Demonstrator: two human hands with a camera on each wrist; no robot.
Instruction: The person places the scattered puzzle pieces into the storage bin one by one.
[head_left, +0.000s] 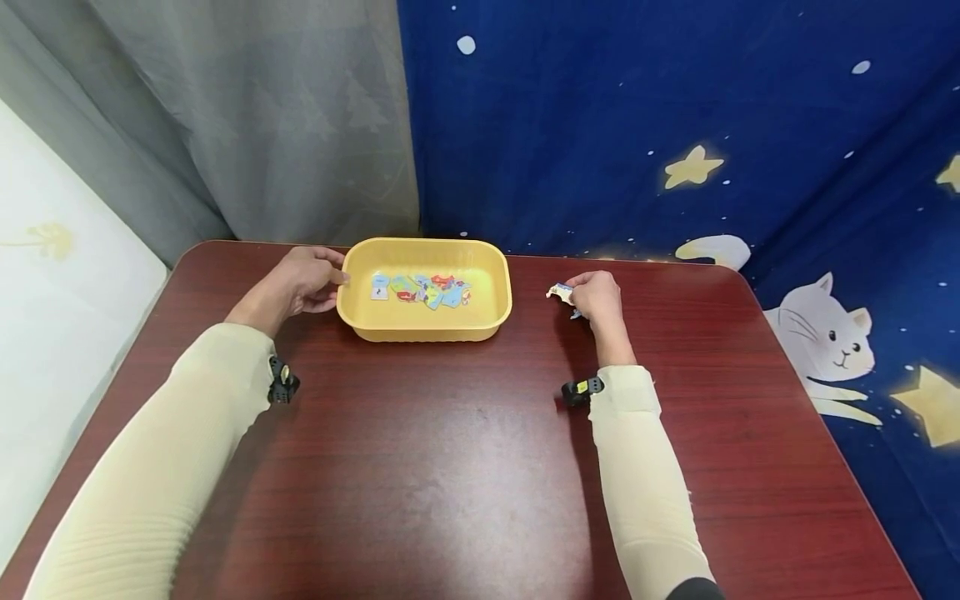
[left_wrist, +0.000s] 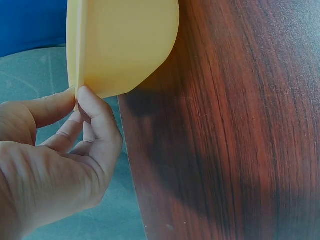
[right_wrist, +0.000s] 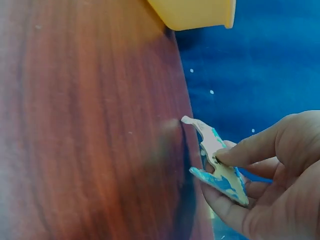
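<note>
A yellow plastic bin [head_left: 424, 332] stands near the table's back edge, with several flat, colourful puzzle pieces [head_left: 432, 292] lying on its bottom. My left hand [head_left: 303, 279] pinches the bin's left rim between thumb and forefinger; in the left wrist view the rim [left_wrist: 78, 55] runs down into that pinch. To the right of the bin, and apart from it, my right hand [head_left: 596, 296] holds thin, irregular puzzle pieces [right_wrist: 220, 170], cream and blue, between thumb and fingers. They are held above the table; the fingers hide part of them, so their exact count is unclear.
The dark red wooden table [head_left: 450, 467] stretches towards me, its back edge close behind the bin. Behind it hang a grey curtain [head_left: 300, 125] and a blue curtain [head_left: 562, 125] with stars. A white panel [head_left: 60, 275] borders the left side.
</note>
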